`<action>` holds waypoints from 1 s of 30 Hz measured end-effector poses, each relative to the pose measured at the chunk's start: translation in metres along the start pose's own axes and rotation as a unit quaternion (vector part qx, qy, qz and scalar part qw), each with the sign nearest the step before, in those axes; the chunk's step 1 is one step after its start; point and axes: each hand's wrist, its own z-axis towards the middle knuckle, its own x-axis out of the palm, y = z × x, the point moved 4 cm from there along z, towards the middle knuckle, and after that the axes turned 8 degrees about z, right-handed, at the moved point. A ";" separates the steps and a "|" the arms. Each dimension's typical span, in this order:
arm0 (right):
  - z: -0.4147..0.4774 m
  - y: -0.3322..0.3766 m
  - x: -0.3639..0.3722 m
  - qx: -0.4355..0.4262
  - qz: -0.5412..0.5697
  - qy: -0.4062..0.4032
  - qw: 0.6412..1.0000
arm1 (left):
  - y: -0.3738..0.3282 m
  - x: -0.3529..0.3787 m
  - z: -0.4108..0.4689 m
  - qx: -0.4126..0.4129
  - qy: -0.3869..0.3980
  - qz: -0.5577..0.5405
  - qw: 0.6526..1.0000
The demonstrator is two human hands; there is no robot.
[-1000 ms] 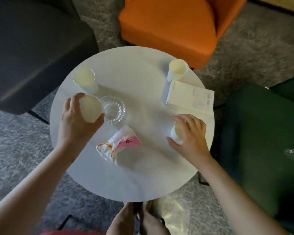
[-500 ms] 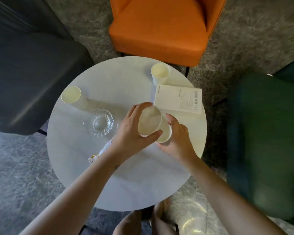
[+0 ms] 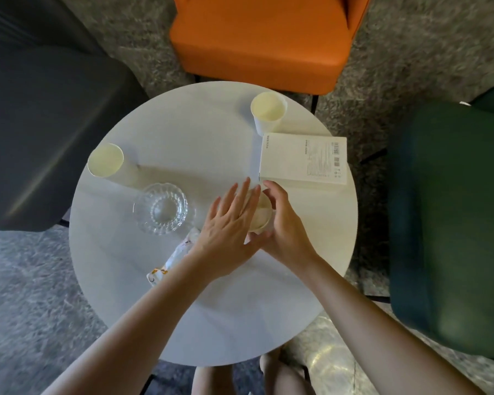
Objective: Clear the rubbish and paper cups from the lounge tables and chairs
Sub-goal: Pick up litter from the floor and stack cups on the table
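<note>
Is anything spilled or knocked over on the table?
No spill. The left cup and far cup stand upright. Only a crumpled wrapper lies loose on the table, near the bowl.

Soft daylight, moderately bright. Round white counter (image 3: 200, 132) evenly lit and crisp. A faint long shadow runs right from the upright white paper cup (image 3: 106, 161) at its left. Sheen streak on dark grey chair (image 3: 40, 109). Glare on shiny patch (image 3: 328, 363) below counter's near edge. Green chair (image 3: 454, 223) and grey carpet (image 3: 26, 280) smeared. Frame edges bowed.
</note>
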 end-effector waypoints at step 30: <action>0.135 0.056 0.078 -0.081 -0.086 -0.114 0.986 | 0.222 -0.045 0.036 -0.157 -0.136 -0.174 0.963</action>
